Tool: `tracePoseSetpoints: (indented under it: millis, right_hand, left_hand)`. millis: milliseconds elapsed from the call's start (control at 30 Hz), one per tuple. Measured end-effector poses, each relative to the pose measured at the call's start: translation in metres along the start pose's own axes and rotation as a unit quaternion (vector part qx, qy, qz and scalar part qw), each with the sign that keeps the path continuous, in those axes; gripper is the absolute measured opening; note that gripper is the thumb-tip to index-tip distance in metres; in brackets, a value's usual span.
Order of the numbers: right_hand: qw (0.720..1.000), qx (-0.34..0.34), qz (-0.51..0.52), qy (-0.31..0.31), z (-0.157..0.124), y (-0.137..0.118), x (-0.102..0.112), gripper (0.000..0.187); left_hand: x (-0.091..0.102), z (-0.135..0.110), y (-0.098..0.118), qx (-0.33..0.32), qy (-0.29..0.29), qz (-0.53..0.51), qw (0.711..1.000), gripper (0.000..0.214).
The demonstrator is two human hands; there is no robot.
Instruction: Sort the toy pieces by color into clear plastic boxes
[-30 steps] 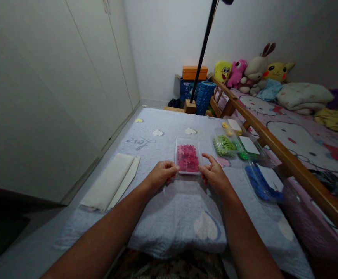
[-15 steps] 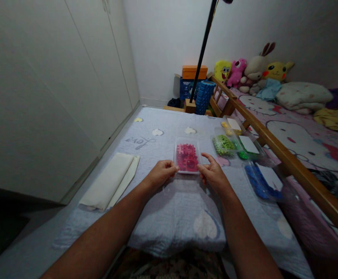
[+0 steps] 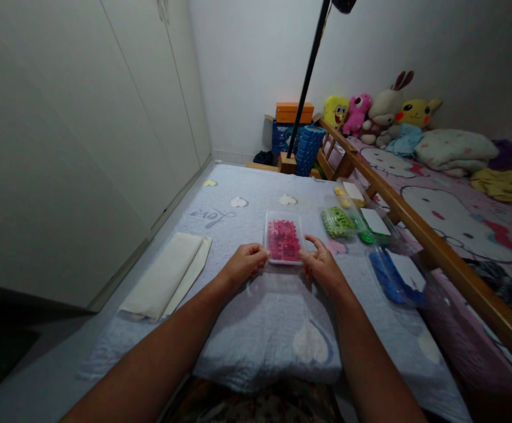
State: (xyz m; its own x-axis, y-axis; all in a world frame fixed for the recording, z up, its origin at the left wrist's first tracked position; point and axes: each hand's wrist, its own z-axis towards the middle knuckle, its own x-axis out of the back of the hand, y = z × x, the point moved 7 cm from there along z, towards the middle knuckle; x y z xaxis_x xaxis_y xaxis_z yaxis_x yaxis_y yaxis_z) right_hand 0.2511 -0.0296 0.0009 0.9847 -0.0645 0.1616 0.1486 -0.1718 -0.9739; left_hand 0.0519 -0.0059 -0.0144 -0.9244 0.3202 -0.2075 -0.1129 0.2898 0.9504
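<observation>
In the middle of the cloth-covered table (image 3: 256, 320) is a clear plastic box (image 3: 283, 239) filled with pink-red toothed pieces. My left hand (image 3: 249, 260) pinches its near left corner. At the near right corner, my right hand (image 3: 321, 265) grips the edge between thumb and curled fingers, its index finger raised along the side. Whether the lid is fastened I cannot tell. To the right stand a clear box of light green pieces (image 3: 338, 222), a box of darker green pieces (image 3: 374, 225) and a box of blue pieces (image 3: 397, 276).
A folded cream cloth (image 3: 165, 276) lies on the left. A box with yellow pieces (image 3: 350, 192) sits at the far right, near a wooden bed rail (image 3: 397, 211). Beyond the table rise a black pole (image 3: 307, 79) and a blue foam roller (image 3: 310, 150). Plush toys line the bed.
The view has shifted slightly. Both hands keep the same hold on the box of pink-red pieces, which has hardly moved.
</observation>
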Motion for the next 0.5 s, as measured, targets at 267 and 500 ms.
tracePoseSetpoints:
  millis: [267, 500]
  right_hand:
    - [0.999, -0.023, 0.040, -0.008, -0.0012, 0.0016, -0.0023, 0.090]
    - [0.997, -0.012, 0.067, 0.033, 0.0042, 0.0025, -0.0033, 0.081]
  left_hand:
    - [0.0021, 0.0007, -0.0003, -0.007, 0.008, 0.015, 1.000, 0.032]
    - [0.0030, 0.0046, 0.0013, -0.032, 0.036, 0.050, 0.998, 0.032]
